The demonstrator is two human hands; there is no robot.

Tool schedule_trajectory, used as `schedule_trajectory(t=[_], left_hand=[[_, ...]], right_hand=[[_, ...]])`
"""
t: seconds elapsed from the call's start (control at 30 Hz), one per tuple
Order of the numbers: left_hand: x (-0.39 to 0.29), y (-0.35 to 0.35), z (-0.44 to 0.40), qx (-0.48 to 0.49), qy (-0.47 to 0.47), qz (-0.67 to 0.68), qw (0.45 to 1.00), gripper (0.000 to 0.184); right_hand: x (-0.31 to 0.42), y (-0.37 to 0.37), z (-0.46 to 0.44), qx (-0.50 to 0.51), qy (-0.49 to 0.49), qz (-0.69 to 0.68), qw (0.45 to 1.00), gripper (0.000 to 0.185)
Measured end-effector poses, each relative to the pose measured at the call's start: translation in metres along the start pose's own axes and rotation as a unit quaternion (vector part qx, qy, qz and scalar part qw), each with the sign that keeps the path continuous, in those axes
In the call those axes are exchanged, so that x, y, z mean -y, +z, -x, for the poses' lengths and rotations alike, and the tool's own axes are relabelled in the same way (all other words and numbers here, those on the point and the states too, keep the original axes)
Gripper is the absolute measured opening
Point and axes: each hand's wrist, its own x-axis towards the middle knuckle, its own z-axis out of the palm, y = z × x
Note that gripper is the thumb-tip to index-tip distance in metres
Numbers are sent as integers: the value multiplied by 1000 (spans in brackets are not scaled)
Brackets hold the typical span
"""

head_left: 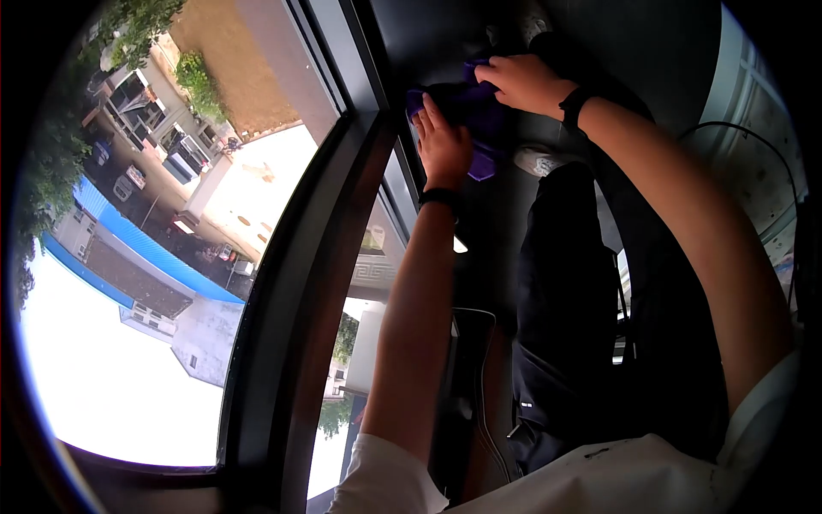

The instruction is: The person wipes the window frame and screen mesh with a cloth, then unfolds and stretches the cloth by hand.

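Observation:
A dark purple cloth point(484, 164) lies bunched on a dark surface beside the window frame, at the top middle of the head view. My left hand point(444, 152), with a black band at the wrist, rests over the cloth's left part, its fingers stretched out and apart. Bent fingers of my right hand point(527, 84) close on the cloth's upper edge; a black watch or band is on that wrist. Shadow hides the cloth's middle folds and what lies under my left palm.
A dark window frame point(300, 257) runs along my left, with buildings, trees and parked cars outside the glass. My dark-trousered legs point(561, 283) and a light shoe point(539, 160) are below my arms. A thin black cable point(753, 133) curves at the right.

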Motion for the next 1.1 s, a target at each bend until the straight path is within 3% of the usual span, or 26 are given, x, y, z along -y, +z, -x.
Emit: schedule_trajectory(t=[0.13, 0.27, 0.33, 0.4, 0.73, 0.77, 0.9, 1.1], left_hand=[[-7, -13, -23, -14, 1, 71, 997, 70], [-23, -18, -44, -82, -46, 160, 983, 70], [-32, -23, -54, -97, -114, 202, 968, 70], [-39, -31, -66, -97, -125, 199, 967, 71], [-68, -72, -146, -34, 28, 67, 997, 83], [-69, -79, -155, -15, 56, 18, 998, 88], [-74, -91, -189, 36, 64, -53, 996, 94], [-61, -95, -197, 88, 5, -93, 992, 98]], right_hand=[[-17, -17, -5, 11, 50, -49, 998, 30], [-37, -31, -12, 7, 101, -87, 991, 26], [-47, -43, -19, 15, 126, -96, 987, 24], [-54, -58, -26, 74, 170, -100, 978, 23], [-111, -112, -63, 76, 160, -44, 983, 30], [-116, -110, -63, 17, 155, -82, 984, 28], [-129, -112, -72, -35, 172, -109, 978, 30], [-124, -127, -96, 64, 185, -58, 979, 33]])
